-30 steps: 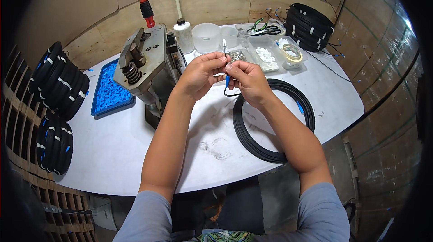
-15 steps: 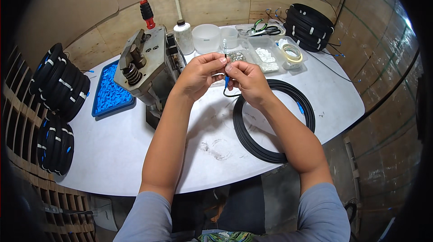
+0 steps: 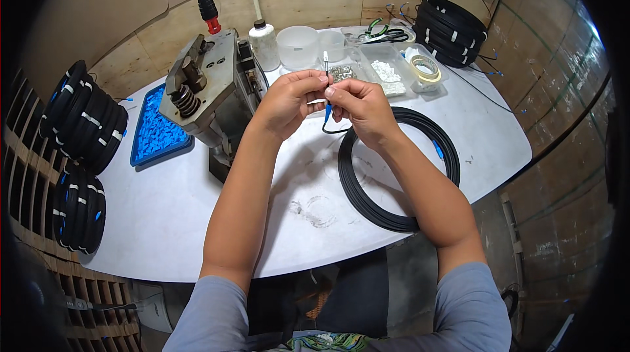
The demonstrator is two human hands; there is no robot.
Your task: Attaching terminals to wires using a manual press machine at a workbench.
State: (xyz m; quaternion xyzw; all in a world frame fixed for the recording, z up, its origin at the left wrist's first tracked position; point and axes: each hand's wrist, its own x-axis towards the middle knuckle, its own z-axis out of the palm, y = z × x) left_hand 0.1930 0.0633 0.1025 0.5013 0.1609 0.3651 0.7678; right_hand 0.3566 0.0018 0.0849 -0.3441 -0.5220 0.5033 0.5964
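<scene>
Over the middle of the table, my left hand [image 3: 291, 104] and my right hand [image 3: 365, 112] meet, both pinching the end of a thin black cable. A small white tip [image 3: 325, 57] points up above the fingers. Below them hangs a blue connector sleeve [image 3: 328, 113]. From it the black cable bends right toward a large cable coil [image 3: 347, 168] lying flat under my right forearm. Another blue piece [image 3: 438, 149] sits on the coil's right side. My fingertips hide part of the cable end.
A metal press [image 3: 210, 83] and a blue tray [image 3: 161, 125] of small blue parts stand left. Behind are a white bottle [image 3: 264, 47], a plastic tub [image 3: 298, 50], bins [image 3: 387, 80], tape [image 3: 426, 70] and scissors [image 3: 390, 36]. Tied coils flank the table, left [image 3: 85, 122] and right [image 3: 449, 30].
Both hands keep their pinch on the cable end, and the fingers have shifted only slightly. The white tip shows more plainly above them. The whole view has moved a little.
</scene>
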